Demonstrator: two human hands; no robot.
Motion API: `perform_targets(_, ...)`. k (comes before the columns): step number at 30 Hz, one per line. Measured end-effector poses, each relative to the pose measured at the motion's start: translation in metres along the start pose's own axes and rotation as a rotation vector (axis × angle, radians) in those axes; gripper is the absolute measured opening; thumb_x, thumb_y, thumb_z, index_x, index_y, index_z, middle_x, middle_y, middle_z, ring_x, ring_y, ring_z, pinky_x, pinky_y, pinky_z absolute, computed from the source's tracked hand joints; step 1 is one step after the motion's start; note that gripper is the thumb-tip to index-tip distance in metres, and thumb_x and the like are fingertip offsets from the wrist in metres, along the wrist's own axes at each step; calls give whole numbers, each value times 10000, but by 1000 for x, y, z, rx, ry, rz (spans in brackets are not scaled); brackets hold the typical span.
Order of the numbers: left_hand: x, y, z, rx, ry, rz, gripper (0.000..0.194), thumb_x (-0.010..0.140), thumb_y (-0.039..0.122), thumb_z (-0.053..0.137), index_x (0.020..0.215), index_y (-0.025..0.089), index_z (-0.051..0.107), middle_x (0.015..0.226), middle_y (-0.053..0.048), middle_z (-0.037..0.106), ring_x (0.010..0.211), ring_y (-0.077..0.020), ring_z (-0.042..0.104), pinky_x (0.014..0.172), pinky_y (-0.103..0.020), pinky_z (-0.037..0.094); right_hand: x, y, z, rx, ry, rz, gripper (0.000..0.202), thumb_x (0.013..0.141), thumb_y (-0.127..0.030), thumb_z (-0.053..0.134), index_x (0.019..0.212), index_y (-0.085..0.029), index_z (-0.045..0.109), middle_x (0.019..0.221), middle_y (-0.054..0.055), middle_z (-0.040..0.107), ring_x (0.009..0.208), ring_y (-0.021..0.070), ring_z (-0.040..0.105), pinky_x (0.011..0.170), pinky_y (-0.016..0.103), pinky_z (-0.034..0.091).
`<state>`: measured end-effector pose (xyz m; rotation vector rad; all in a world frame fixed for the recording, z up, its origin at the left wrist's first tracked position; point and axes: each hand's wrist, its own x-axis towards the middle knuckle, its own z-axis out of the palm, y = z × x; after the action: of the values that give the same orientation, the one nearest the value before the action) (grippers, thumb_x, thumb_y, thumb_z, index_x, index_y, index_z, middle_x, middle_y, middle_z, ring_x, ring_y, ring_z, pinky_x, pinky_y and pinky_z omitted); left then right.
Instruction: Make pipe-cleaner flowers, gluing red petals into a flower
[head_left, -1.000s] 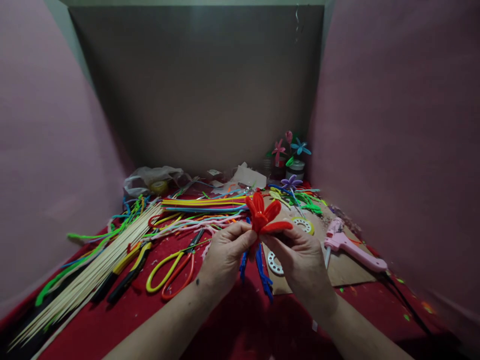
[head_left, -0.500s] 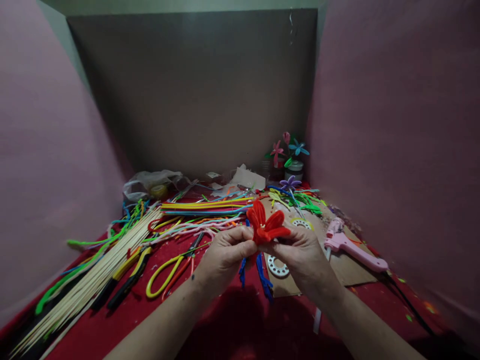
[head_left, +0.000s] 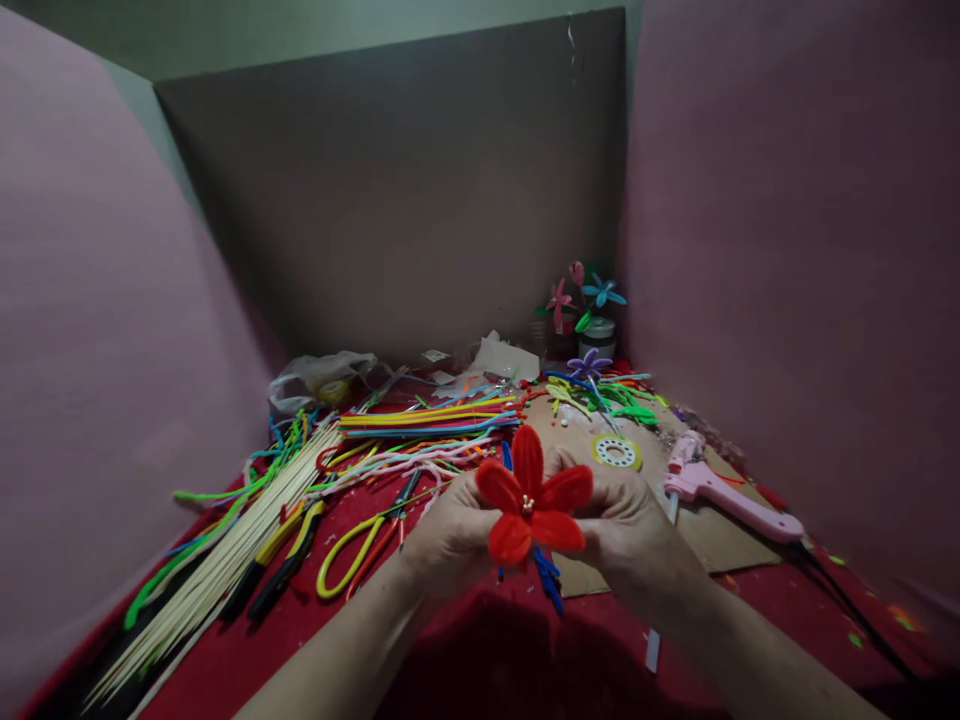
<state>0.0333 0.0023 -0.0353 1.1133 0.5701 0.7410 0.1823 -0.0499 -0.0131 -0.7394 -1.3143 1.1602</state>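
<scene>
A red fuzzy flower (head_left: 529, 475) with five petals and small pale beads at its centre faces the camera, held up between both hands. My left hand (head_left: 454, 530) grips it from the left, its thumb by the left petals. From the right, my right hand (head_left: 622, 515) grips it by the right petals. The petals hide some of the fingertips. Blue fuzzy strips (head_left: 549, 580) show below and behind the flower.
Pliers (head_left: 289, 560), yellow-handled scissors (head_left: 351, 560), wooden sticks (head_left: 232, 560) and pipe cleaners (head_left: 427, 415) lie on the left. A pink glue gun (head_left: 739, 500) and a white ring in a yellow rim (head_left: 617, 453) rest on cardboard (head_left: 720, 535). Finished flowers (head_left: 602, 290) stand behind.
The red flower has been turned to face the camera with its petals spread, and sits slightly lower. Both hands have shifted down a little. The camera view has tilted.
</scene>
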Motion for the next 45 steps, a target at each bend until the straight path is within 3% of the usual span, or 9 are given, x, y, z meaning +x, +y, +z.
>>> perform_targets(6,-1,4,12,1,31,167,112,639,197,708,731,137,684,683,-41,632,593,-115,538,603,-244,434,8,1,-3,116,49,62,168,596,-340,747,556,-188,687,532,-30,484,501,75,389,459,210,352)
perform_targets(16,-5,15,15,144,-106,136,289,795,367,552,695,121,668,676,-78,633,666,-162,574,625,-264,419,15,8,-1,304,34,163,211,574,-340,751,561,-147,667,438,-42,510,367,54,413,368,189,314)
perform_targets(23,-3,10,9,87,-42,47,340,728,424,613,580,122,565,453,1,493,361,-50,376,383,-187,230,13,9,2,255,-21,111,221,643,-412,691,729,-210,718,602,7,639,564,145,582,568,303,492)
perform_targets(26,-2,8,12,8,-40,78,334,712,397,638,555,124,527,417,41,389,359,-29,298,389,-179,193,13,11,3,258,7,85,184,663,-367,689,769,-221,726,686,16,663,688,159,603,647,307,494)
perform_targets(30,-3,10,15,-16,-48,140,315,730,373,627,568,124,522,427,57,340,382,-28,261,412,-187,197,12,10,-5,308,-96,124,200,702,-282,660,885,-221,714,713,10,649,673,135,588,664,292,479)
perform_targets(33,-3,17,12,-18,7,214,311,758,365,601,575,127,518,411,60,326,382,-32,252,417,-190,191,10,8,-25,116,-24,124,380,642,-195,688,1017,-250,664,783,-6,619,693,117,560,662,258,460)
perform_targets(35,-1,21,8,-30,82,256,272,765,341,600,609,128,533,429,51,363,391,-37,285,417,-185,202,7,8,-41,-250,51,110,359,665,-206,655,1024,-229,656,811,14,600,710,134,542,643,266,450)
perform_targets(39,4,20,1,-86,110,244,206,786,303,574,685,124,562,530,20,474,421,-49,395,417,-177,259,-3,20,-59,-1003,-108,65,317,710,-198,605,1021,-157,645,939,98,586,856,221,522,771,376,428)
perform_targets(45,10,11,-3,-87,106,250,194,778,278,578,679,112,581,590,-15,557,446,-70,484,419,-173,343,-9,47,-62,-1215,-285,-42,475,720,-199,592,1188,-151,525,1042,123,577,948,269,476,843,448,395)
